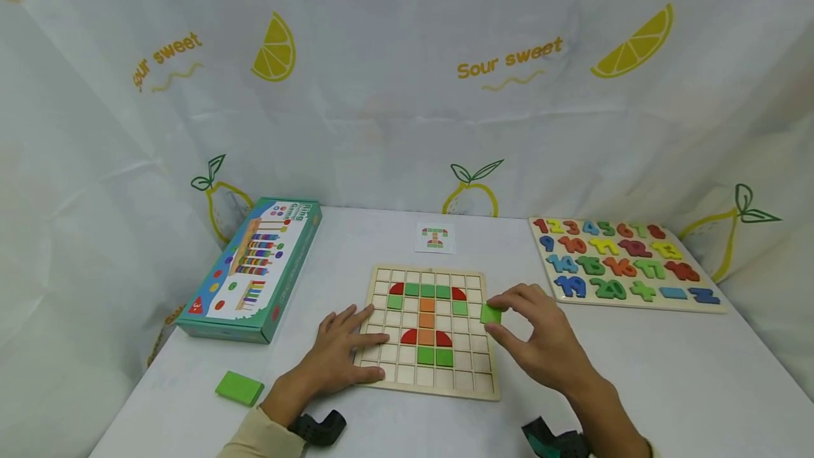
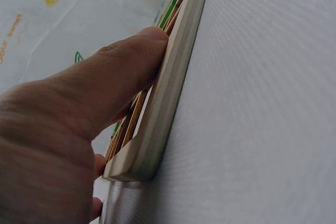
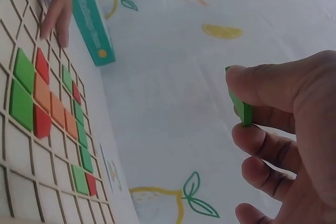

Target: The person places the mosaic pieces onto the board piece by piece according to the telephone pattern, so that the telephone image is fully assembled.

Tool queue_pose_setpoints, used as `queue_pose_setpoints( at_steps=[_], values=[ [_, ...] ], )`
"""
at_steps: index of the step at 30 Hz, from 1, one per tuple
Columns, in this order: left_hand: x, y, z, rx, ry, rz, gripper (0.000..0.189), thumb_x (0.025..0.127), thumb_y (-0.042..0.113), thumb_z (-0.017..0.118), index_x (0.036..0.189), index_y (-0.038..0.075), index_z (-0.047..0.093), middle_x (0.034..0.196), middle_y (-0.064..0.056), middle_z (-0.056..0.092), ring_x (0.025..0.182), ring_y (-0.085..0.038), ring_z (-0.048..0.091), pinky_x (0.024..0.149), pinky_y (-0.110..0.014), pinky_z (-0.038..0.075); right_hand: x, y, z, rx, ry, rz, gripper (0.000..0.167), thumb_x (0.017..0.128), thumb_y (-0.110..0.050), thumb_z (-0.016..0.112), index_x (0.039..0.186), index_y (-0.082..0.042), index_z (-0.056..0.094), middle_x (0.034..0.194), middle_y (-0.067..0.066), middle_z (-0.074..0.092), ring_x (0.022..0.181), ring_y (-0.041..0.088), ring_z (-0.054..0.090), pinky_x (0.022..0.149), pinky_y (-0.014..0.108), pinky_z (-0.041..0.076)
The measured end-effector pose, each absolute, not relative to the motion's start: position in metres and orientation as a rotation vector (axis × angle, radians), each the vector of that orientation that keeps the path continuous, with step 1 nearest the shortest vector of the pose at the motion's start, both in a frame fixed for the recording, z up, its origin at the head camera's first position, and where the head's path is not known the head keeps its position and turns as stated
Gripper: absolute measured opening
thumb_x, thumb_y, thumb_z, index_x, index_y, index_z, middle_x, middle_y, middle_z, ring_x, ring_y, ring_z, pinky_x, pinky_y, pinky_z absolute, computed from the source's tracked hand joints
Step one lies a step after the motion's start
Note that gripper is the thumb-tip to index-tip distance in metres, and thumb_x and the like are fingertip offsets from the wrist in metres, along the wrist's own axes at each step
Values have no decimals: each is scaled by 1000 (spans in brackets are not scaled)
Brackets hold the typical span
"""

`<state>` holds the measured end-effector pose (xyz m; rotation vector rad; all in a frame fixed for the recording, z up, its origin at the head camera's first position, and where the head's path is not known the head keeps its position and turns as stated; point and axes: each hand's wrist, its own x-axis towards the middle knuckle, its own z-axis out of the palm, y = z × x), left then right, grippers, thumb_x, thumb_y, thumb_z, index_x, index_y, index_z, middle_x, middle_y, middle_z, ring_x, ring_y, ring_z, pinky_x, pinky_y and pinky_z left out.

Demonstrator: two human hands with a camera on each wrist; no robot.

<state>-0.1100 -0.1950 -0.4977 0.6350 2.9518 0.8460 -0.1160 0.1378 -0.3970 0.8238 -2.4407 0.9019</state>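
A wooden grid board [image 1: 467, 379] lies flat in the middle of the table. On it, red quarter-round, green square and orange square tiles [image 1: 427, 319] form a T-like figure with a wider foot. My left hand [image 1: 335, 354] rests on the board's left side with fingers spread; the left wrist view shows its thumb [image 2: 142, 51] along the board's edge. Between thumb and fingertips, my right hand [image 1: 543, 339] pinches a green square tile [image 1: 490, 314] by the board's right edge. The right wrist view shows this tile [image 3: 241, 106] edge-on, the other fingers loosely bent.
A small printed card [image 1: 435, 238] with a similar figure lies behind the board. At the left stands a teal game box [image 1: 251, 274], with a green rectangular block [image 1: 239, 388] nearer me. A colourful number puzzle board [image 1: 588, 288] lies back right. A patterned curtain [image 1: 381, 140] closes off the back.
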Motion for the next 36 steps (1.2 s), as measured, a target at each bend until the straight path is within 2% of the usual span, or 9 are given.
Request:
queue_pose_setpoints(
  at_steps=[9,17,22,30,36],
  values=[
    [-109,-195,-496,634,2956,836,59,77,60,71,127,29,66,154,-5,32,142,-35,16,107,-61,7,-116,97,-414,982,-2398,1046,31,75,-9,83,102,-15,69,100,-12,58,98,10,49,82,44,43],
    [-110,-196,-498,653,2966,831,59,78,61,69,127,30,66,154,-5,32,141,-35,17,107,-61,7,-121,72,-434,1026,-2411,1108,30,75,-10,83,101,-15,70,98,-12,59,96,9,49,80,37,45],
    [-110,-196,-497,670,2975,833,58,78,61,69,127,29,66,153,-5,33,141,-36,18,106,-62,8,-122,61,-446,1026,-2430,1109,26,78,-12,81,102,-14,70,98,-11,58,98,11,50,81,37,46],
    [-110,-195,-498,674,2987,818,59,77,63,68,126,29,66,153,-6,33,141,-37,19,106,-62,9,-126,48,-467,1055,-2408,1065,23,76,-12,82,95,-13,70,93,-9,60,83,10,45,74,33,41],
    [-110,-194,-497,662,2988,805,59,78,62,69,126,30,66,153,-7,33,141,-37,18,106,-62,9,-127,45,-478,1034,-2454,1056,22,75,-13,82,94,-14,71,91,-8,58,84,10,45,76,36,41]
  ],
)
